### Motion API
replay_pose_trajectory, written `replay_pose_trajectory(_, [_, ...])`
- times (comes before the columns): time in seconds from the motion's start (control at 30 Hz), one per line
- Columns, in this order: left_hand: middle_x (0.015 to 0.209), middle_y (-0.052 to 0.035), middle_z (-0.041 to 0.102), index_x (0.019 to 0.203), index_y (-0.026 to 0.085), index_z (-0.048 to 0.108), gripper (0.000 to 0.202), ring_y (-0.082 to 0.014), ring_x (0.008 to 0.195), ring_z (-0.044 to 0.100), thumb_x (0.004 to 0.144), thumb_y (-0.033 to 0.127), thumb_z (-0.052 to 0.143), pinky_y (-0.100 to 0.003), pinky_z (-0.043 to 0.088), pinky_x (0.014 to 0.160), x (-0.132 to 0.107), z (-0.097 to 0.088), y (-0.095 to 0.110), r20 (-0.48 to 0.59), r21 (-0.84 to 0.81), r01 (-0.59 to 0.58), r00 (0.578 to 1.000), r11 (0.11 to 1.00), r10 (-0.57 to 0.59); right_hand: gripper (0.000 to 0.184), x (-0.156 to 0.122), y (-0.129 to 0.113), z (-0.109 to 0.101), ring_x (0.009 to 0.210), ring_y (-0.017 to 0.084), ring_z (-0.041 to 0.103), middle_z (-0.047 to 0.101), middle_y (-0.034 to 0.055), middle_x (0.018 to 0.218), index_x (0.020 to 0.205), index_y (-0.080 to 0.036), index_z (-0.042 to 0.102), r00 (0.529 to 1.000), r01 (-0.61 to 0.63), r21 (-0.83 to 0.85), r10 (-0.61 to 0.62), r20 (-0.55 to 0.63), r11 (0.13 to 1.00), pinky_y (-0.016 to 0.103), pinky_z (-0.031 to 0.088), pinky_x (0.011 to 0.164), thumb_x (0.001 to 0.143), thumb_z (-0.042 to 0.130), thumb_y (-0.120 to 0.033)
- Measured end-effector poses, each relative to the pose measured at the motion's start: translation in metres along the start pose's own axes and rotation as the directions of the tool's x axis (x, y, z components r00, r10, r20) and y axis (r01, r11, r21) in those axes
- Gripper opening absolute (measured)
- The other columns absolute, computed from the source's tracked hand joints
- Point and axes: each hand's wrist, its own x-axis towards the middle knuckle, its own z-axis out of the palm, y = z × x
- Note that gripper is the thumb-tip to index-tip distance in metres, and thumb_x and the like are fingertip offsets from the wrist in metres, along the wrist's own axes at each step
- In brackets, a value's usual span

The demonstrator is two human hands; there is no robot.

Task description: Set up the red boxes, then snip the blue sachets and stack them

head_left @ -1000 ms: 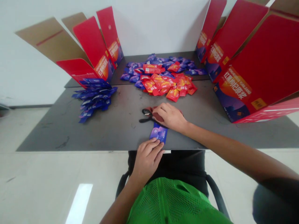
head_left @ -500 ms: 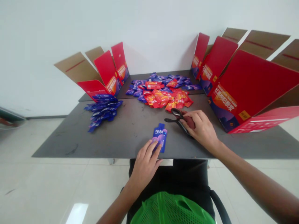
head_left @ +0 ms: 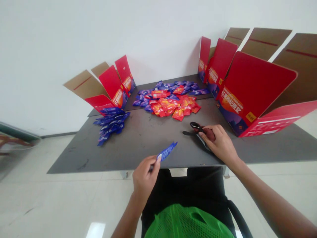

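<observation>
A narrow blue sachet (head_left: pixel 166 152) is pinched between the thumb and fingers of my left hand (head_left: pixel 145 175), lifted near the table's front edge and turned almost edge-on. My right hand (head_left: pixel 219 141) is closed on a dark red rounded thing (head_left: pixel 209 134) beside the black looped tool (head_left: pixel 196 127), low over the table; its exact kind I cannot make out. Left of centre lies a layered stack of blue sachets (head_left: pixel 112 124). Farther back is a loose heap of red sachets (head_left: pixel 170 106) mixed with blue sachets (head_left: pixel 189 86).
Open red cartons (head_left: pixel 109 87) stand at the back left of the grey table (head_left: pixel 143 132). More open red cartons (head_left: pixel 250 96) line the right side, their flaps raised. A white wall (head_left: pixel 158 36) rises behind.
My left hand, earlier laid on the flat blue sachet, has picked it up and tilted it. My right hand still grips the dark tool. The whole view has shifted slightly.
</observation>
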Motion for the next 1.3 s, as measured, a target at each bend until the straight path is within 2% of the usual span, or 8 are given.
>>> replay_pose_trajectory(0.13, [0.068, 0.0028, 0.069, 0.078, 0.02, 0.064, 0.025, -0.0119, 0.059, 0.067, 0.097, 0.036, 0.067, -0.021, 0.052, 0.061, 0.008, 0.009, 0.003, -0.014, -0.113, 0.406, 0.912, 0.907, -0.41, 0.033, -0.001, 0.0, 0.0, 0.1, 0.026, 0.065, 0.066, 0.0083, 0.108, 0.114, -0.023, 0.064, 1.0, -0.015, -0.002, 0.015, -0.005, 1.0, 0.04, 0.051, 0.089, 0.099, 0.062, -0.053])
replay_pose_trajectory(0.23, [0.061, 0.0035, 0.064, 0.07, 0.02, 0.057, 0.036, -0.0125, 0.056, 0.064, 0.097, 0.044, 0.065, -0.022, 0.046, 0.059, 0.013, 0.017, 0.001, 0.078, -0.011, 0.488, 0.871, 0.873, -0.485, 0.032, -0.001, 0.001, 0.0, 0.101, 0.026, 0.065, 0.066, 0.0082, 0.109, 0.113, -0.024, 0.065, 1.0, -0.013, -0.002, 0.013, -0.003, 1.0, 0.039, 0.051, 0.089, 0.099, 0.062, -0.052])
replay_pose_trajectory(0.5, [0.059, 0.0011, 0.056, 0.065, 0.02, 0.056, 0.049, -0.0142, 0.054, 0.051, 0.103, 0.051, 0.056, -0.026, 0.034, 0.055, 0.005, 0.011, 0.0, 0.301, 0.369, 0.206, 0.896, 0.906, -0.327, 0.031, -0.001, 0.001, 0.001, 0.102, 0.027, 0.065, 0.067, 0.0079, 0.108, 0.112, -0.024, 0.065, 1.0, -0.024, -0.009, 0.024, 0.016, 1.0, 0.04, 0.051, 0.089, 0.098, 0.063, -0.051])
replay_pose_trajectory(0.6, [0.097, -0.0093, 0.068, 0.097, 0.018, 0.07, 0.03, -0.0228, 0.089, 0.066, 0.102, 0.045, 0.06, -0.034, 0.052, 0.079, -0.003, 0.008, -0.004, 0.276, 0.309, -0.01, 0.958, 0.951, -0.08, 0.03, 0.001, 0.003, 0.001, 0.102, 0.026, 0.065, 0.067, 0.0079, 0.109, 0.112, -0.024, 0.065, 0.999, -0.031, 0.001, 0.031, 0.018, 1.0, 0.04, 0.051, 0.089, 0.097, 0.064, -0.051])
replay_pose_trajectory(0.73, [0.134, -0.0174, 0.061, 0.132, 0.018, 0.064, 0.038, -0.0321, 0.125, 0.06, 0.1, 0.038, 0.067, -0.048, 0.052, 0.104, -0.013, 0.004, -0.017, 0.308, 0.266, -0.229, 0.941, 0.936, 0.143, 0.028, 0.013, -0.015, -0.001, 0.1, 0.027, 0.065, 0.067, 0.0083, 0.107, 0.113, -0.023, 0.064, 1.0, 0.0, 0.039, -0.001, 0.014, 0.999, 0.041, 0.052, 0.088, 0.098, 0.064, -0.048])
replay_pose_trajectory(1.03, [0.127, -0.0138, 0.069, 0.13, 0.015, 0.066, 0.033, -0.0307, 0.121, 0.064, 0.1, 0.029, 0.067, -0.049, 0.056, 0.104, -0.02, 0.007, -0.021, 0.388, 0.2, -0.267, 0.905, 0.943, 0.174, 0.017, 0.01, -0.126, 0.065, 0.107, 0.025, 0.063, 0.067, 0.0106, 0.121, 0.117, -0.021, 0.061, 0.886, 0.372, 0.191, -0.409, 0.22, 0.908, 0.04, 0.053, 0.093, 0.102, 0.059, -0.03])
replay_pose_trajectory(1.17, [0.129, -0.0133, 0.07, 0.132, 0.016, 0.066, 0.034, -0.0302, 0.123, 0.064, 0.1, 0.027, 0.066, -0.049, 0.055, 0.105, -0.02, 0.008, -0.022, 0.41, 0.188, -0.263, 0.896, 0.946, 0.167, 0.017, 0.014, -0.107, 0.088, 0.106, 0.026, 0.062, 0.067, 0.0114, 0.12, 0.117, -0.019, 0.063, 0.877, 0.386, 0.049, -0.383, 0.29, 0.921, 0.04, 0.051, 0.093, 0.102, 0.06, -0.027])
replay_pose_trajectory(1.3, [0.129, -0.0124, 0.07, 0.135, 0.019, 0.065, 0.035, -0.0292, 0.124, 0.064, 0.101, 0.029, 0.065, -0.049, 0.055, 0.104, -0.021, 0.008, -0.028, 0.392, 0.153, -0.258, 0.902, 0.954, 0.182, 0.021, 0.044, -0.078, 0.075, 0.1, 0.03, 0.061, 0.066, 0.0136, 0.112, 0.115, -0.018, 0.064, 0.929, 0.313, -0.199, -0.256, 0.267, 0.929, 0.043, 0.048, 0.087, 0.101, 0.06, -0.033])
